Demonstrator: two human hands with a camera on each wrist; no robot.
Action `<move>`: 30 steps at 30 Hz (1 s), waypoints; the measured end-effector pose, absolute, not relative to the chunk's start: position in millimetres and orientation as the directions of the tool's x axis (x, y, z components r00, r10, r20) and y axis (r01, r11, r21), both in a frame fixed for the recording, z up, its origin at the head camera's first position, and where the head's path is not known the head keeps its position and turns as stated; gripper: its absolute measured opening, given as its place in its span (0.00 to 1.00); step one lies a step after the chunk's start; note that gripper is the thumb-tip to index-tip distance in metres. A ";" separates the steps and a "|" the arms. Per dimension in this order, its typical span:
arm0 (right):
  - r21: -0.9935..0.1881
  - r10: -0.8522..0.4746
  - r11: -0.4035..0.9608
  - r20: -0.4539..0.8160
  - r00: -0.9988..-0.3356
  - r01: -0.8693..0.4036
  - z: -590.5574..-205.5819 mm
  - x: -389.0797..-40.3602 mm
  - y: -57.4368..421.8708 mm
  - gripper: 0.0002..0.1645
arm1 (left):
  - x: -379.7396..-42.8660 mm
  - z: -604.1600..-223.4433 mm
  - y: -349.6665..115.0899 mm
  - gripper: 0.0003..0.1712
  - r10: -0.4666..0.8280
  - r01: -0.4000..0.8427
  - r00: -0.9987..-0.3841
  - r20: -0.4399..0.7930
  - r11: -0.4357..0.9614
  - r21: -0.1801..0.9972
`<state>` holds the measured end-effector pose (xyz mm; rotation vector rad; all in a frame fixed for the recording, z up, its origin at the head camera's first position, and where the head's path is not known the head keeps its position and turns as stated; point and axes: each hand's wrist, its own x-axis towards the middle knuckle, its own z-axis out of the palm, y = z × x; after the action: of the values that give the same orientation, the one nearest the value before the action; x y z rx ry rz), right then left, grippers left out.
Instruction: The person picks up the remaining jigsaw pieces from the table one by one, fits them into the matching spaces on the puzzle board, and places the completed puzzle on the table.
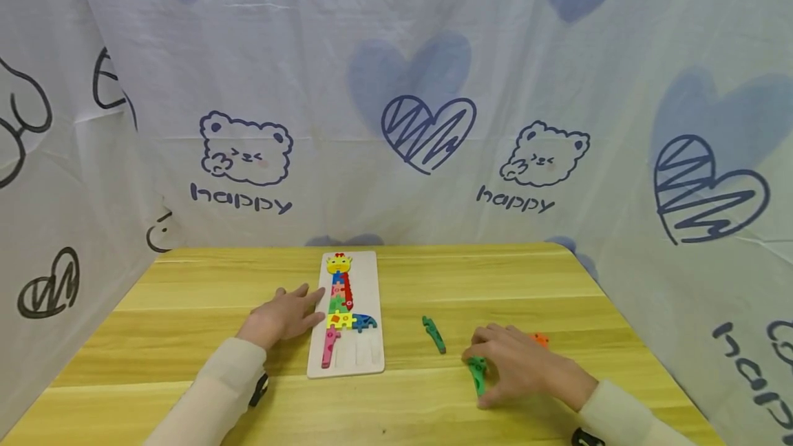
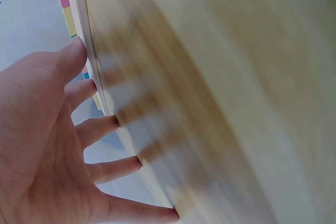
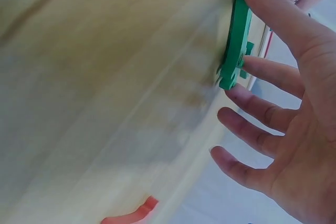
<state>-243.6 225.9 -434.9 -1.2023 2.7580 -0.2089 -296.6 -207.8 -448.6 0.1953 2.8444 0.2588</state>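
My left hand (image 1: 281, 315) rests flat with spread fingers, its tips at the left edge of a pale wooden puzzle board (image 1: 367, 281). On that board lies a giraffe made of coloured pieces: a yellow head (image 1: 339, 265), a red mane piece (image 1: 347, 292), a blue piece (image 1: 364, 323) and a pink leg (image 1: 330, 347), among others. Farther right, my right hand (image 1: 520, 360) grips a green puzzle piece (image 3: 238, 35) lengthwise, thumb at one end and fingertips at the other, close over the table. The ring and little fingers stay off the piece.
Another green piece (image 1: 434, 334) lies between the board and my right hand. Partly hidden behind that hand is an orange piece (image 1: 540, 340). The wooden table (image 1: 248, 270) meets a patterned white cloth (image 1: 334, 157) at the back and sides. Leg-shaped recesses show at the board's lower right.
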 end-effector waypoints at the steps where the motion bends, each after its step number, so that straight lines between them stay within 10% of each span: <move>1: -0.175 -0.737 0.672 -0.056 -0.674 -0.720 -434.4 -243.8 224.4 0.39 | -296.3 -448.4 -207.5 0.38 0.155 0.105 -0.952 -0.263 0.975 0.195; 30: -0.151 -0.778 0.605 0.098 -0.621 -0.782 -421.4 -268.5 128.8 0.42 | -296.5 -446.8 -207.5 0.38 0.153 0.100 -0.952 -0.265 0.974 0.204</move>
<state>-268.5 128.8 -421.4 -1.3772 2.8336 -0.2839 -296.5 -207.5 -446.8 0.1862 2.8396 0.2730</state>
